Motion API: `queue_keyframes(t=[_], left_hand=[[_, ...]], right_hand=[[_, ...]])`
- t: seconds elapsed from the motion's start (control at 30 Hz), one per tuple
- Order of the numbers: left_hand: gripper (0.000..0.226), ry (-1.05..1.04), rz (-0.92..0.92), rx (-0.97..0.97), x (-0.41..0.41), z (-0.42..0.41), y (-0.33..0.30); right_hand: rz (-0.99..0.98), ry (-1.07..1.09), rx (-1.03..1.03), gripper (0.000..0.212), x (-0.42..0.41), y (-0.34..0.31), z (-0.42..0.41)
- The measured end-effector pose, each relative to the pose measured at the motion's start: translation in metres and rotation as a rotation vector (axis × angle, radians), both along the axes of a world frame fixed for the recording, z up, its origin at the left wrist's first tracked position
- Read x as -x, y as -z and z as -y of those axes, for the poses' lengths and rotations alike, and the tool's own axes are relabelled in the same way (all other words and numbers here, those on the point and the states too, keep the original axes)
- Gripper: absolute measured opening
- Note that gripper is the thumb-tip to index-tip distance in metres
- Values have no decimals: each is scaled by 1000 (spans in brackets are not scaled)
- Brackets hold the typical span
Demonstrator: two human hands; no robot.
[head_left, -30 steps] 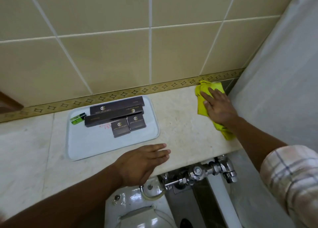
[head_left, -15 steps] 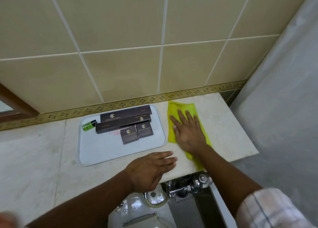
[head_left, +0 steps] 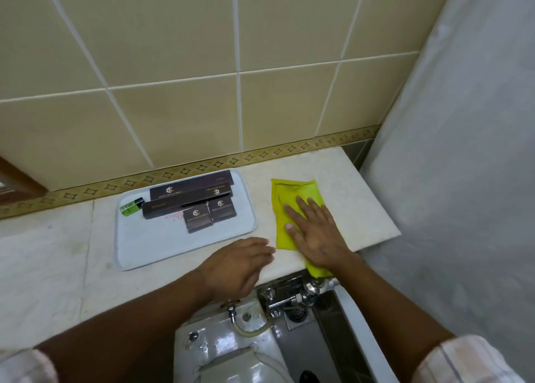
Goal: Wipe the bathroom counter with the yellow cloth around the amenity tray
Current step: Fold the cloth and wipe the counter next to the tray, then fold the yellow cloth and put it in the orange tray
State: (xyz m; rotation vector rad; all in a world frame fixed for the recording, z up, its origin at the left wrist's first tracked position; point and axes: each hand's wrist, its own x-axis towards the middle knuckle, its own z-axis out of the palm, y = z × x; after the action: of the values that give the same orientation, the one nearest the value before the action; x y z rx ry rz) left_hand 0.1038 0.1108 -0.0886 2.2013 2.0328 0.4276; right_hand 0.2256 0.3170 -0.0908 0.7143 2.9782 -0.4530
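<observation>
A yellow cloth [head_left: 289, 197] lies flat on the pale marble counter [head_left: 359, 209], just right of the amenity tray [head_left: 162, 243]. My right hand [head_left: 315, 232] presses down on the cloth with fingers spread, palm covering its near half; the cloth's near end hangs over the counter's front edge. My left hand [head_left: 237, 264] rests palm down on the counter at the front edge, close to the tray's near right corner, holding nothing. The light grey tray carries several dark brown boxes [head_left: 194, 200] and a small green bottle [head_left: 131, 207].
A tiled wall with a patterned border [head_left: 202, 167] backs the counter. A pale shower curtain [head_left: 463, 180] hangs at the right, by the counter's end. Below the front edge are chrome flush fittings [head_left: 292, 296] and a white toilet tank [head_left: 231, 348].
My right hand has slid the cloth leftward from the far right corner to beside the tray, then drawn it a little toward me. My left hand stays near the front edge.
</observation>
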Motion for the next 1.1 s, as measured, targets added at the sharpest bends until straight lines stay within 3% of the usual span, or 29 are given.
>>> queue_keyframes(t=[0.1, 0.17, 0.23, 0.27, 0.33, 0.4, 0.6, 0.67, 0.8, 0.93, 1.1], left_hand=[[34, -127, 93, 1, 5, -67, -27], [64, -346, 178, 90, 22, -130, -44], [92, -510, 189, 323, 40, -184, -52], [95, -528, 150, 458, 47, -202, -54], [73, -514, 116, 635, 44, -225, -54], [48, -493, 137, 687, 41, -234, -51], [27, -429, 184, 673, 31, -214, -68], [25, -429, 191, 677, 40, -193, -97], [26, -513, 176, 690, 67, -109, -165], [48, -694, 118, 831, 90, 19, -207], [46, -976, 169, 1005, 103, 205, -219]], right_hand=[[-278, 466, 184, 58, -34, -9, -5], [-237, 683, 239, 64, -52, -8, -6], [-129, 743, 393, 70, -59, -8, -3], [-133, 754, 485, 68, -55, -9, 0], [-157, 755, 566, 47, -51, -9, -2], [-144, 750, 595, 32, -47, -11, -5], [-131, 672, 461, 31, -45, -27, 14], [-167, 602, 468, 31, -49, -35, 26], [-279, 484, 738, 36, -42, -62, 81], [-300, 300, 1015, 42, -9, -88, 188], [-84, 115, 1368, 31, 25, -90, 336]])
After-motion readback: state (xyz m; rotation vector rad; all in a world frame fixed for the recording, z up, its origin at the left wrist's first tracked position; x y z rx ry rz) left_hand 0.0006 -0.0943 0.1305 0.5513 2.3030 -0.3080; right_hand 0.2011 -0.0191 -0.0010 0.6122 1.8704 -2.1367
